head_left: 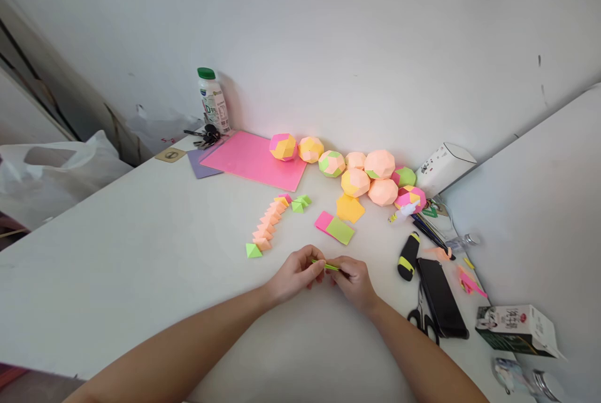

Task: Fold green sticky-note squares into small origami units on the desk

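Between my two hands, near the middle of the white table, is a small folded green paper (pixel 331 266). My left hand (pixel 301 273) pinches its left end and my right hand (pixel 352 278) grips the right end; the fingers partly cover it. Just beyond lie pink and green sticky notes (pixel 340 229) and some yellow paper pieces (pixel 350 208). To the left runs a slanted row of folded paper units (pixel 269 223), mostly peach, with a green one at its near end. A few green folded units (pixel 300 203) sit beside its far end.
Several faceted paper balls (pixel 355 182) line the wall beside a pink sheet (pixel 256 159). A bottle (pixel 215 102) and keys (pixel 208 136) stand back left. At right are a box cutter (pixel 408 257), scissors (pixel 424 318), a phone (pixel 444 298) and a milk carton (pixel 516 330).
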{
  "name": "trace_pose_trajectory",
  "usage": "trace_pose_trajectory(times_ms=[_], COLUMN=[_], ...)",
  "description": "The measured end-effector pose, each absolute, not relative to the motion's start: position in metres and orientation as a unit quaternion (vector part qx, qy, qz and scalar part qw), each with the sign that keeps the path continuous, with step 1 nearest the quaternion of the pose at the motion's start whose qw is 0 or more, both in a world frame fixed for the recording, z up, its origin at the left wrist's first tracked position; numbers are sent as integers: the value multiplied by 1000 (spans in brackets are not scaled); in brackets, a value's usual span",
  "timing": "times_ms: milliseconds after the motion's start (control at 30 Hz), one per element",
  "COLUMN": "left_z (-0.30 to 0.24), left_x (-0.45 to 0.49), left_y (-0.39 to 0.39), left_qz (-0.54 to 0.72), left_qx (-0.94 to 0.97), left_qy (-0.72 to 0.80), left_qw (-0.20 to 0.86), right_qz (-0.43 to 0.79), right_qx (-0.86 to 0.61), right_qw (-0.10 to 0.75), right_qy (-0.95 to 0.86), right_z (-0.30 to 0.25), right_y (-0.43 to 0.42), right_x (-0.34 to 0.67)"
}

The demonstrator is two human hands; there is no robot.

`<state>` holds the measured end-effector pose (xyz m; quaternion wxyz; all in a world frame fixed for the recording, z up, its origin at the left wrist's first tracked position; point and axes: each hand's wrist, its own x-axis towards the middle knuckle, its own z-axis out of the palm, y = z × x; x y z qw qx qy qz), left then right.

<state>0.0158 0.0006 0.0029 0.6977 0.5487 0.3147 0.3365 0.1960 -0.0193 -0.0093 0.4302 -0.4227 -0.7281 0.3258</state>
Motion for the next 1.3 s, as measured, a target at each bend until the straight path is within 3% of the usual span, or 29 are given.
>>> trace_pose_trajectory(times_ms=[1300], left_z=[0], left_x=[15], left_y=[1], left_qz=[325], left_qx=[574], left_qy=[290], left_qw=[693], right_qz=[319], right_qx=[-435], right_qw=[421], right_qy=[-729], right_z=[-6], right_y=[-19], right_x=[194])
